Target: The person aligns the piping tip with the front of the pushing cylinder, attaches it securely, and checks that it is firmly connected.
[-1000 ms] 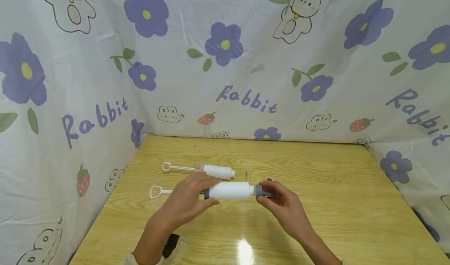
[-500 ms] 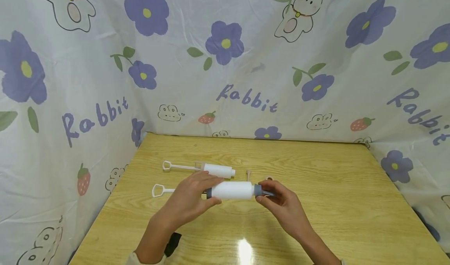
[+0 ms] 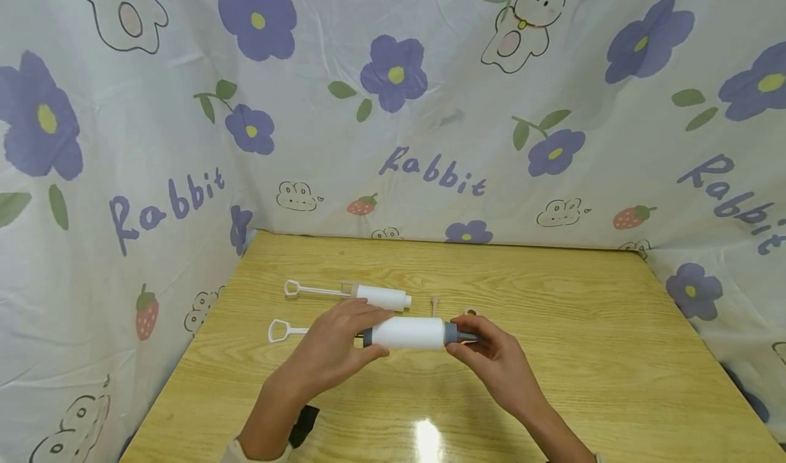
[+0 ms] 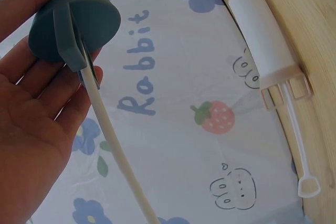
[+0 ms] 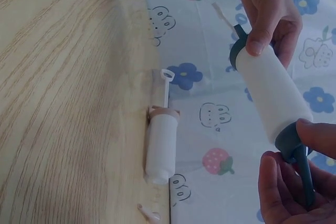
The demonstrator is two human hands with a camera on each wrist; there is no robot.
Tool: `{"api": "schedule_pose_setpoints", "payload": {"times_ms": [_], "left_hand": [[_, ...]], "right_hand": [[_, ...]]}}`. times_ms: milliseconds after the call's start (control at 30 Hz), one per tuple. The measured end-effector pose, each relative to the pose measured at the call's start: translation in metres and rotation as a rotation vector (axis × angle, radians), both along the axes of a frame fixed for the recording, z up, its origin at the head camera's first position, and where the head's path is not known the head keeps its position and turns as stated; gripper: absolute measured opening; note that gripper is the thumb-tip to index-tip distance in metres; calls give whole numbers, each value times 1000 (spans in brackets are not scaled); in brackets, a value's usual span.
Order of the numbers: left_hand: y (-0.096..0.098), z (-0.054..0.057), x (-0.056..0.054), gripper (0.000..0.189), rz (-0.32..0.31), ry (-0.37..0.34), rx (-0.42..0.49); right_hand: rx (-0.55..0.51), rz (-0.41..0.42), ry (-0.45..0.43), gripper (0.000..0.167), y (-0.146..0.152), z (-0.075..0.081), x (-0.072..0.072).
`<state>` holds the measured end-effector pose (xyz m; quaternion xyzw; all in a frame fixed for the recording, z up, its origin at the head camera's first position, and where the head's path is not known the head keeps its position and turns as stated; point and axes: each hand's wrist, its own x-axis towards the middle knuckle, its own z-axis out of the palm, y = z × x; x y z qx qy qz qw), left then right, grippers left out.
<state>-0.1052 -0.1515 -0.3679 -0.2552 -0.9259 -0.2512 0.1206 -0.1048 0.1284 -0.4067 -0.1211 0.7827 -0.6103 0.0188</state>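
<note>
A large white syringe [image 3: 408,333] lies level between the two hands, close over the table. My left hand [image 3: 328,344] grips its plunger end, at the blue-grey end cap [image 4: 76,24] with side finger loops. From that cap a white plunger rod [image 4: 118,156] sticks out, ending in a loop handle [image 3: 279,331]. My right hand [image 3: 494,354] pinches the blue-grey nozzle [image 5: 289,139] at the syringe's other end, thumb on its collar. The nozzle's collar sits flush against the white barrel, its thin spout pointing between the right fingers.
Behind the hands, a second white syringe [image 3: 381,298] with a beige cap lies on the wooden table [image 3: 552,286], plunger drawn out. A small beige nozzle [image 3: 434,306] and a small brown-topped piece [image 3: 470,312] lie to its right. A flower-printed cloth [image 3: 344,149] hangs around the table.
The syringe has moved slightly right, and its barrel neck, visible a second ago, now sits inside the nozzle's collar. The right hand has kept nearly the same place.
</note>
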Motion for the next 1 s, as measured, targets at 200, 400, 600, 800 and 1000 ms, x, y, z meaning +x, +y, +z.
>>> {"api": "schedule_pose_setpoints", "payload": {"times_ms": [200,400,600,800,1000], "left_hand": [[0,1,0,57,-5,-4,-1],[-1,2,0,56,-9,-17,-14],[-2,3,0,55,-17,-51,3],[-5,3,0,55,-34,-90,38],[-8,3,0,53,-53,-118,67]], "right_hand": [[47,-1,38,36,1,0,-1],[92,1,55,37,1,0,0],[147,-18,102,33,0,-1,0],[179,-33,147,33,1,-3,-1],[196,-36,208,36,2,-5,-2]]}}
